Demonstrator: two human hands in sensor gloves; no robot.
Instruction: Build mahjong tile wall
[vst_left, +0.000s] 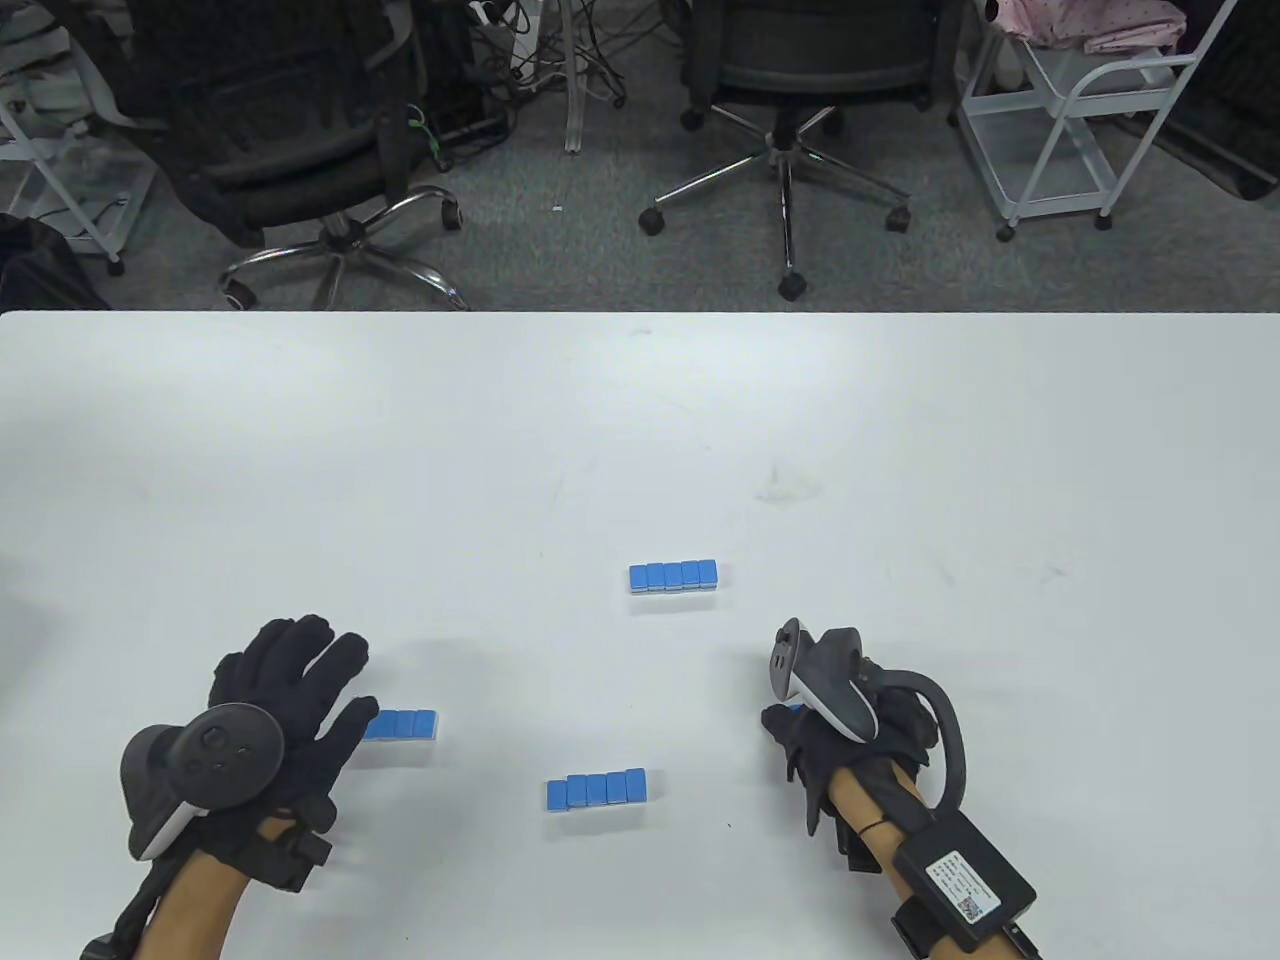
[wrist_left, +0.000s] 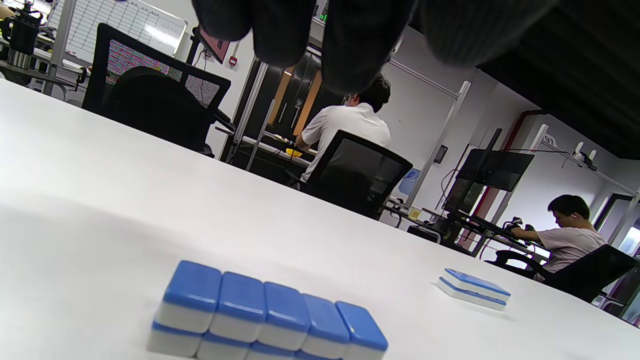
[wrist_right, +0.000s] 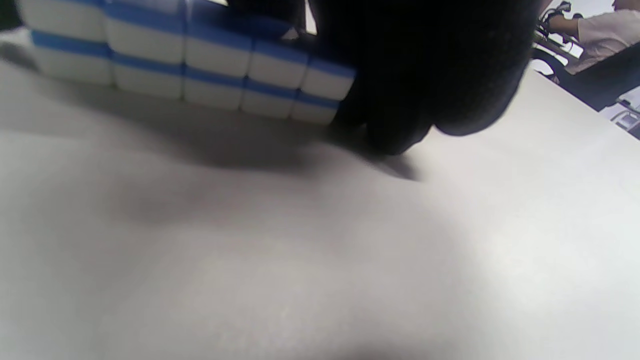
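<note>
Blue-backed mahjong tiles stand in short rows on the white table (vst_left: 300, 450). One row (vst_left: 673, 575) lies at mid-table and another (vst_left: 596, 789) lies near the front. A third row (vst_left: 405, 725) lies just right of my left hand (vst_left: 335, 675), whose fingers are spread above the table. In the left wrist view it is a two-layer row (wrist_left: 270, 315) below my fingers (wrist_left: 350, 45). My right hand (vst_left: 800, 725) covers a fourth row, of which a blue corner (vst_left: 795, 710) shows. In the right wrist view my fingers (wrist_right: 425, 75) grip the end of this two-layer row (wrist_right: 200, 55).
Office chairs (vst_left: 790, 60) and a white cart (vst_left: 1080, 120) stand on the floor beyond the table's far edge. The left wrist view shows the mid-table row (wrist_left: 472, 287) farther off, and people seated at desks behind.
</note>
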